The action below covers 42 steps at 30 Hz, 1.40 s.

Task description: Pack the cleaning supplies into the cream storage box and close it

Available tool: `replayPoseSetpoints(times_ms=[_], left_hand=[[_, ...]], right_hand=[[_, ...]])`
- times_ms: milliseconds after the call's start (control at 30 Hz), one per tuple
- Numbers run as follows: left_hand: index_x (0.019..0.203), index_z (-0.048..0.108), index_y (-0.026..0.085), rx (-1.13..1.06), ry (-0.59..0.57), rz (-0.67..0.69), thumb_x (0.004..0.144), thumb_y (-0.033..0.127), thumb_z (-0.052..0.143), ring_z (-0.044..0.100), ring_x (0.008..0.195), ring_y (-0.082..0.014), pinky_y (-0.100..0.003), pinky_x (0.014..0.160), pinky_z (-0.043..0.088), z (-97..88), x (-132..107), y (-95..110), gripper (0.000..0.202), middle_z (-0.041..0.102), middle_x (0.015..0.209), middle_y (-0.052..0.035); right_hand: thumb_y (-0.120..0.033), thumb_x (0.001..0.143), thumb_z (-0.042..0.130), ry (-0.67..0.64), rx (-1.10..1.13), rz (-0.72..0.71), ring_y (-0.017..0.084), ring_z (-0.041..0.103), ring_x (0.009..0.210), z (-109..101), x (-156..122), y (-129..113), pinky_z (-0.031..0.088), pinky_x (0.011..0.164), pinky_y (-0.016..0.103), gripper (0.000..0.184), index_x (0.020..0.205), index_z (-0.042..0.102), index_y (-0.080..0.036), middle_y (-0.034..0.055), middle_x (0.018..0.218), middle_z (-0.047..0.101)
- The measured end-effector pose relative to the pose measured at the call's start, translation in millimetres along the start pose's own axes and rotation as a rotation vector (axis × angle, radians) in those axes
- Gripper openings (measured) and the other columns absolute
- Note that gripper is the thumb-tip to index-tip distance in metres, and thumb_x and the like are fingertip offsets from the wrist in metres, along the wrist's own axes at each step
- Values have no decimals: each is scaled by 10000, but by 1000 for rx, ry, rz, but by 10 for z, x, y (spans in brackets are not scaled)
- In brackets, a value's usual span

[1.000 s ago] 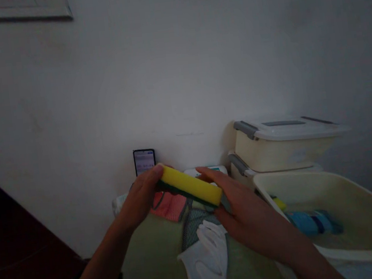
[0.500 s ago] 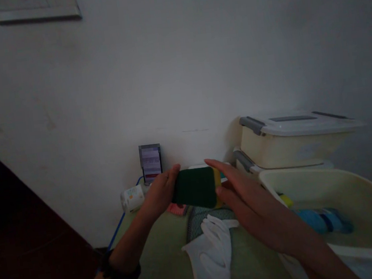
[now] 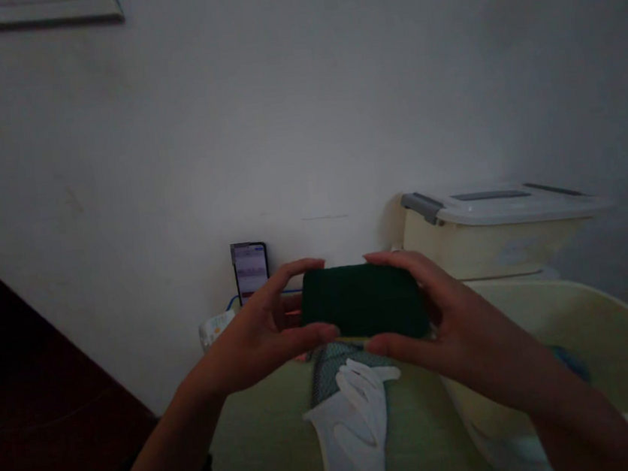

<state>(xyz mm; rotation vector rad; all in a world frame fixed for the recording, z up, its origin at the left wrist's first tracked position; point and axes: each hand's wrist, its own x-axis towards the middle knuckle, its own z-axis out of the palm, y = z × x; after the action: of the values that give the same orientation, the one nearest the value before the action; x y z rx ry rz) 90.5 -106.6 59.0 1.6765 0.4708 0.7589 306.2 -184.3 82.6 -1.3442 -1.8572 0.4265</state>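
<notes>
Between my two hands, above the table, is a sponge (image 3: pixel 364 299) with a dark green face turned toward me and a thin yellow edge below. My left hand (image 3: pixel 278 323) grips its left end, thumb at the lower edge and fingers along the top. The right end is held by my right hand (image 3: pixel 429 302), its thumb under the lower edge and fingertips on top. Below the sponge, a white glove (image 3: pixel 356 435) lies on the green tabletop (image 3: pixel 269 437), partly over a grey-green mesh cloth (image 3: pixel 329 370).
A phone (image 3: pixel 251 271) leans upright against the wall, with a white-labelled packet (image 3: pixel 215 328) near it, partly behind my left arm. On the right stands an open cream bin (image 3: pixel 613 322) with something blue inside. Behind it is a lidded storage box (image 3: pixel 496 241).
The sponge has shifted right and turned so its green face fills more of the view. My left hand has moved its thumb to the lower edge; my right hand now grips the right end.
</notes>
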Motion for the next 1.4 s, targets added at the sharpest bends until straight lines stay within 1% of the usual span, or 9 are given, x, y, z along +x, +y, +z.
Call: replayPoseSetpoints(times_ms=[133, 400, 533, 667, 733, 867, 1033, 1233, 1400], left_hand=[[1330, 331, 308, 10, -80, 96, 718, 77, 745, 625, 1016, -163, -238, 837, 535, 4, -40, 23, 775, 610, 1112, -28], [1311, 348, 255, 271, 12, 234, 743, 102, 726, 599, 940, -112, -164, 780, 506, 61, -39, 53, 699, 585, 1062, -19], [1296, 333, 280, 266, -21, 217, 751, 108, 721, 595, 921, -98, -154, 777, 497, 60, -44, 74, 691, 586, 1026, 7], [1320, 309, 301, 225, -89, 195, 737, 145, 741, 570, 1034, -145, -216, 864, 485, 42, -79, 108, 742, 566, 1109, -14], [1333, 314, 306, 237, -76, 206, 743, 182, 739, 553, 1062, -166, -243, 881, 481, 47, -88, 122, 737, 543, 1150, -28], [1337, 321, 298, 495, 3, 251, 736, 228, 740, 526, 1082, -192, -294, 920, 457, 96, -75, 138, 736, 486, 1243, -53], [1306, 327, 269, 693, 41, 281, 769, 244, 692, 547, 984, -159, -276, 886, 468, 143, -71, 160, 650, 520, 1167, -34], [1292, 345, 272, 676, 31, 252, 761, 260, 699, 569, 936, -143, -241, 820, 488, 140, -73, 176, 639, 547, 1130, -17], [1276, 371, 254, 619, 25, 215, 750, 266, 708, 589, 927, -164, -272, 813, 500, 142, -65, 177, 625, 569, 1105, -34]], right_hand=[[-461, 705, 723, -28, 71, 18, 261, 585, 1069, -70, -25, 6, 494, 899, 404, 684, 1286, 403, -292, 85, 1214, 550], [-397, 714, 736, -68, 30, -22, 229, 556, 1096, -74, -25, 29, 474, 939, 371, 684, 1294, 381, -325, 52, 1259, 491], [-380, 715, 733, -69, -25, -64, 220, 522, 1114, -81, -16, 21, 483, 918, 338, 686, 1298, 378, -312, 51, 1290, 438], [-372, 725, 726, -71, -36, -103, 199, 503, 1126, -77, -17, 4, 474, 920, 305, 672, 1297, 380, -304, 40, 1286, 436], [-364, 731, 723, -58, -42, -136, 187, 492, 1138, -72, -18, -4, 462, 929, 288, 662, 1293, 380, -304, 30, 1279, 445], [-316, 748, 714, -62, -104, -222, 163, 474, 1150, -64, -13, -13, 431, 947, 267, 623, 1275, 382, -303, 14, 1252, 476], [-302, 756, 705, -82, -119, -234, 165, 483, 1129, -55, -10, -13, 436, 939, 279, 616, 1279, 380, -284, 26, 1235, 487], [-318, 763, 695, -114, -86, -194, 177, 480, 1129, -54, -29, -16, 446, 930, 287, 631, 1302, 370, -279, 40, 1260, 454], [-218, 754, 668, -141, -58, -199, 169, 472, 1129, -66, -45, -47, 439, 929, 271, 643, 1313, 353, -267, 41, 1265, 440]])
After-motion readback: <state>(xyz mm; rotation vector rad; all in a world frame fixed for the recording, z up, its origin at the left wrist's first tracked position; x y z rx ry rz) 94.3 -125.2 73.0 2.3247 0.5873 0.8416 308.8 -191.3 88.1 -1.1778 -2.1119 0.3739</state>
